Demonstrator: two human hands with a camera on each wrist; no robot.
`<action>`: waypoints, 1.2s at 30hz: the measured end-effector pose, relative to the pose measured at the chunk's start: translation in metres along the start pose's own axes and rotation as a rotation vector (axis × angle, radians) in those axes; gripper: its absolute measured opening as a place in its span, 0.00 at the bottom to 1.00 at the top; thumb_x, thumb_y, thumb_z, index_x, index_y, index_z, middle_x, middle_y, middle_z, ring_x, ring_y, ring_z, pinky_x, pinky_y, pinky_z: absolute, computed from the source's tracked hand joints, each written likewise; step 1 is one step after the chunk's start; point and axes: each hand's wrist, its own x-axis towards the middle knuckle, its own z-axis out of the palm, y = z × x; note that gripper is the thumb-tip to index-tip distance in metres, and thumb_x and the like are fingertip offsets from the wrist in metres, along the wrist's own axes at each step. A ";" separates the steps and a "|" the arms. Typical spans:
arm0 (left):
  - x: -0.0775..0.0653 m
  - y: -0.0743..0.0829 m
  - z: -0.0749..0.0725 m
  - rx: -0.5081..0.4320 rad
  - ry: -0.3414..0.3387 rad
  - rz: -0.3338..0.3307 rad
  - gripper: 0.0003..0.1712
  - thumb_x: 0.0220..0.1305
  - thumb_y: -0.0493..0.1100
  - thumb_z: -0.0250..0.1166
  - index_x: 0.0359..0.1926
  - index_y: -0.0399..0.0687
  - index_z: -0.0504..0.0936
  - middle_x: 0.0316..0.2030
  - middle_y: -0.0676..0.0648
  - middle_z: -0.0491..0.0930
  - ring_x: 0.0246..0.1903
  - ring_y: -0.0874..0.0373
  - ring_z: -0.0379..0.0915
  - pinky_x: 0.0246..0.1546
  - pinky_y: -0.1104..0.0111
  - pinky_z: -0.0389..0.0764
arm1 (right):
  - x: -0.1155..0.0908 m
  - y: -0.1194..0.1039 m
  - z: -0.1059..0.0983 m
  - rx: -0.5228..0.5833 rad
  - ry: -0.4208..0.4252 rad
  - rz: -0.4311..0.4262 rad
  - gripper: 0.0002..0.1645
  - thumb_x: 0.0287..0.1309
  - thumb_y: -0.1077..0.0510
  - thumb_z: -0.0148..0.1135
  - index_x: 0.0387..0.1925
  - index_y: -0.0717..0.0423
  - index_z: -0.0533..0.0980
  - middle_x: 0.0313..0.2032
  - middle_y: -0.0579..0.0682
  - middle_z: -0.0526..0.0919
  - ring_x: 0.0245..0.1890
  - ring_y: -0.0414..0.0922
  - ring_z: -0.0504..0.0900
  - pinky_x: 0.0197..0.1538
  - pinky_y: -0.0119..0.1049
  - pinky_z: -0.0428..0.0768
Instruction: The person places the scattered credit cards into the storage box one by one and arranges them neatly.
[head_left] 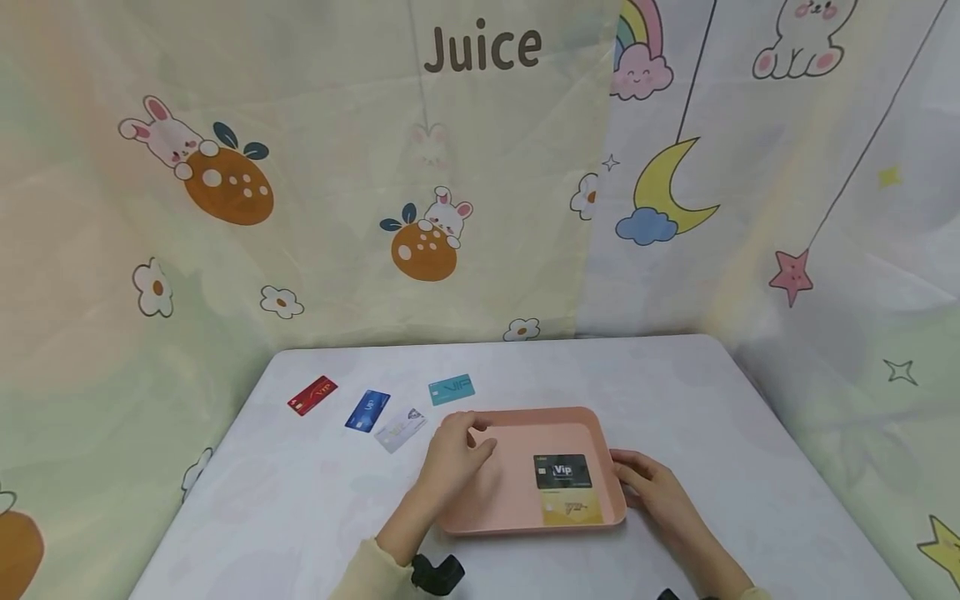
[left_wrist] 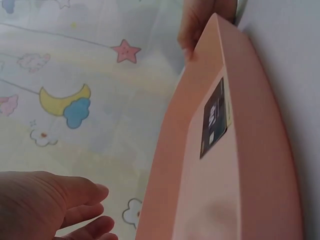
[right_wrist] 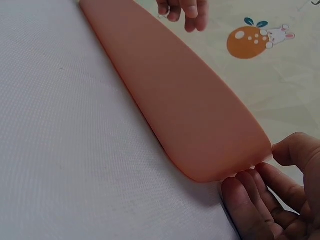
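Observation:
A shallow pink tray (head_left: 510,483) lies on the white table. Inside it, toward the right, are a black Vip card (head_left: 562,472) and a gold card (head_left: 572,507), which the black one partly overlaps. Over the tray's left part hovers my left hand (head_left: 456,457), fingers loosely bent, with nothing in them; the left wrist view shows this hand (left_wrist: 55,207) apart from the wall. My right hand (head_left: 654,487) grips the tray's right edge. In the right wrist view, that hand's (right_wrist: 280,195) thumb is at the rim and its fingers lie against the outer wall.
Beyond the tray's left side lie a red card (head_left: 312,395), a blue card (head_left: 367,411), a pale silver card (head_left: 401,430) and a teal card (head_left: 452,389). Printed cloth (head_left: 337,167) hangs behind and beside the table (head_left: 600,367).

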 end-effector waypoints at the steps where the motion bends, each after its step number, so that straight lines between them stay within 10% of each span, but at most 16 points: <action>1: 0.000 -0.003 -0.004 0.001 0.004 -0.006 0.18 0.66 0.42 0.71 0.55 0.45 0.84 0.48 0.46 0.83 0.36 0.58 0.71 0.34 0.70 0.74 | 0.000 0.000 0.000 -0.001 -0.002 0.001 0.34 0.73 0.46 0.60 0.70 0.62 0.70 0.67 0.63 0.75 0.59 0.50 0.81 0.50 0.37 0.87; 36: 0.001 -0.091 -0.072 0.028 0.125 -0.304 0.20 0.66 0.43 0.71 0.57 0.42 0.83 0.52 0.41 0.84 0.42 0.53 0.77 0.40 0.64 0.84 | 0.002 0.001 0.002 0.003 0.007 0.004 0.34 0.72 0.46 0.61 0.69 0.64 0.71 0.68 0.65 0.74 0.61 0.53 0.80 0.50 0.38 0.87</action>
